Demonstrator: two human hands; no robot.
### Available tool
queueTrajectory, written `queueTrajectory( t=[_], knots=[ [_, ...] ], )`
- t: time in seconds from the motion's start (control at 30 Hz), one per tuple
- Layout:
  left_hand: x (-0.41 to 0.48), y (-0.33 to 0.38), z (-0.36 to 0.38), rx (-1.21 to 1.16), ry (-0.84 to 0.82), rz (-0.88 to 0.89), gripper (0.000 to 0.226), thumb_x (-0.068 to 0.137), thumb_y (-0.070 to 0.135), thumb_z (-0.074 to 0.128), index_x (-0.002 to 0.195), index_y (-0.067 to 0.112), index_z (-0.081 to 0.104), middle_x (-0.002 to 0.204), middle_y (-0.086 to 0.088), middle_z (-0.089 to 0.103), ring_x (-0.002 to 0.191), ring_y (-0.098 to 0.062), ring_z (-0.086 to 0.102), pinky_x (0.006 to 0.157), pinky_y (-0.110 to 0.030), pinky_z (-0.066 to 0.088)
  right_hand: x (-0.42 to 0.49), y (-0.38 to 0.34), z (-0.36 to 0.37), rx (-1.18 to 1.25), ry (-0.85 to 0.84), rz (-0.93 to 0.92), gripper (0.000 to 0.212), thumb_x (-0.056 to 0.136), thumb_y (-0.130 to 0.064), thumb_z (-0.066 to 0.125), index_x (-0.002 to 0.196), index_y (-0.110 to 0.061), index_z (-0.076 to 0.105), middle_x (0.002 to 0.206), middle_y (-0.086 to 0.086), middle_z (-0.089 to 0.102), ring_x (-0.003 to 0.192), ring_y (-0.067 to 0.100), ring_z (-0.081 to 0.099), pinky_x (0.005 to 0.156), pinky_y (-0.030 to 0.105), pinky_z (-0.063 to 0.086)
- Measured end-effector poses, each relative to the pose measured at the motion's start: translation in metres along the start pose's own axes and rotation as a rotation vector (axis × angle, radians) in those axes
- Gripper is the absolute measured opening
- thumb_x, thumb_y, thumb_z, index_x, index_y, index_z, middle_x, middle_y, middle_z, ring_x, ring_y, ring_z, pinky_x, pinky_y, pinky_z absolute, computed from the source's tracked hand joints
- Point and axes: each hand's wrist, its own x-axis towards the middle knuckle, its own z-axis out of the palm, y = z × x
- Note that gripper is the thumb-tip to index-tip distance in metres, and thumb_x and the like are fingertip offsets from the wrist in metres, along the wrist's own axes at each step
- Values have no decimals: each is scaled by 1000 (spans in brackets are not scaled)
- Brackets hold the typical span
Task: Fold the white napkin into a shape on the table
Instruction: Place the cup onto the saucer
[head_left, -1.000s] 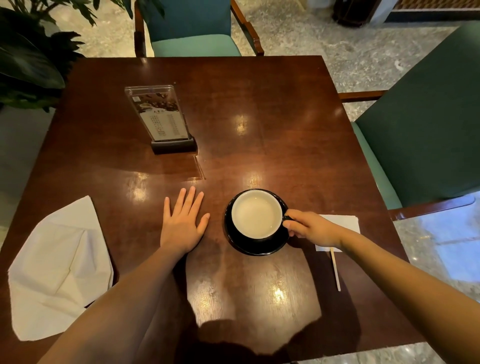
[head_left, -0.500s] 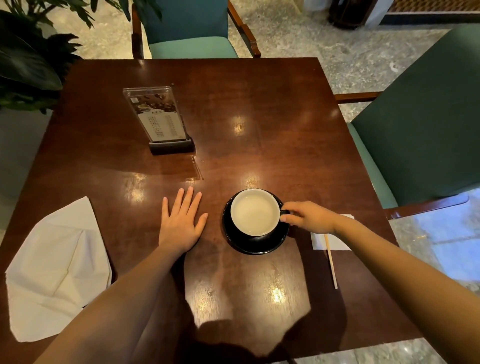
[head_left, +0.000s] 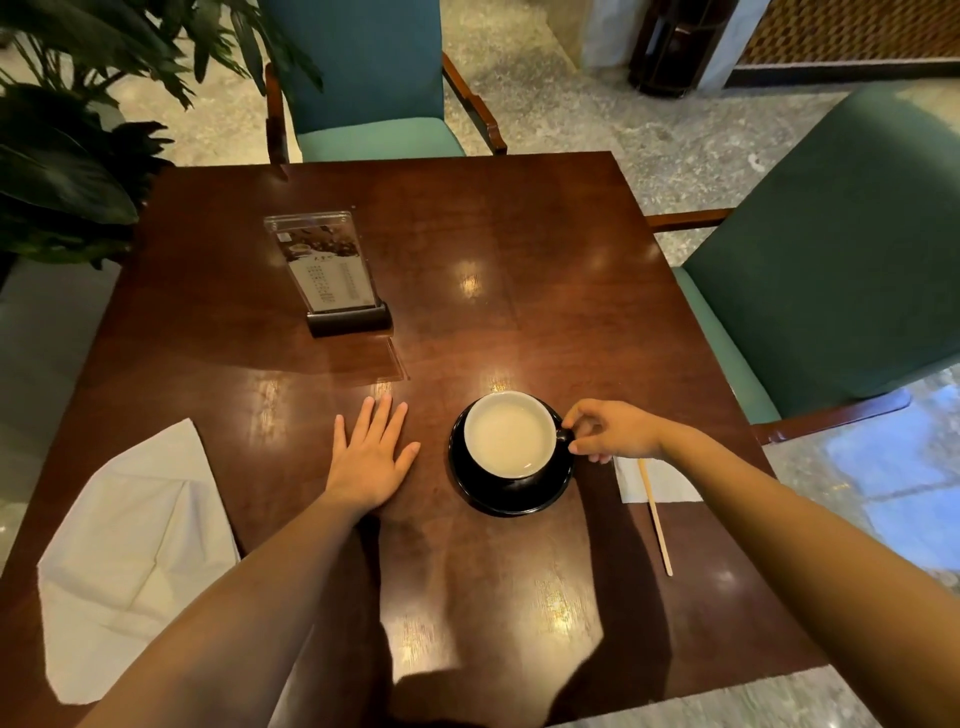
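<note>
The white napkin (head_left: 130, 561) lies loosely folded and creased at the near left of the dark wooden table (head_left: 519, 260); my left forearm covers its lower right corner. My left hand (head_left: 371, 457) rests flat on the table to the right of the napkin, fingers spread, holding nothing. My right hand (head_left: 613, 431) pinches the handle of a black cup (head_left: 511, 434) filled with a pale milky drink. The cup stands on a black saucer (head_left: 511, 499) in the middle of the table's near half.
A small paper napkin (head_left: 665, 483) with a wooden stirrer (head_left: 655, 519) lies under my right wrist. A clear menu stand (head_left: 332, 275) stands further back. Green chairs sit at the far side (head_left: 374, 78) and the right (head_left: 831, 249). A leafy plant (head_left: 67, 156) stands far left.
My right hand has slid up along the cup's handle and its fingers now arch over it. The view has shifted slightly downward. My left hand and the napkin have stayed put.
</note>
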Motion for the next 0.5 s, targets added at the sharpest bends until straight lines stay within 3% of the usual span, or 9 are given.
queueTrajectory(
  t=[0.13,0.23,0.33,0.4,0.5],
  knots=[
    [4,0,-19,16,-129,8,65,95,51,28,148,28,-2,157,2,-10,143,-18,-12,115,-51,-2,-3,-17,-13,-102,40,72,33,86,1,56,118,3,48,99,20,63,76,24,56,69,36,50],
    [8,-4,-37,34,-253,35,64,96,44,36,148,29,2,157,3,-8,144,-18,-8,115,-51,6,-6,-37,-20,-192,85,89,31,90,-12,57,116,2,53,115,24,60,86,28,57,75,37,48],
    [8,-11,-52,31,-381,26,60,96,44,36,148,28,10,158,4,-4,144,-19,-4,114,-48,12,-5,-67,-25,-373,123,95,35,92,-19,53,119,4,55,122,23,58,107,38,56,90,43,47],
    [5,-19,-62,-9,-452,8,57,96,44,37,147,25,20,158,1,5,144,-22,4,115,-42,15,2,-90,-23,-431,120,83,39,93,-20,52,122,7,53,128,26,55,115,42,52,95,45,44],
    [-10,-35,-80,-52,-474,23,51,97,40,38,143,19,33,153,-5,27,138,-24,26,110,-32,24,13,-132,-5,-520,113,41,51,94,-25,52,137,0,40,143,17,43,127,33,44,99,36,39]
  ],
)
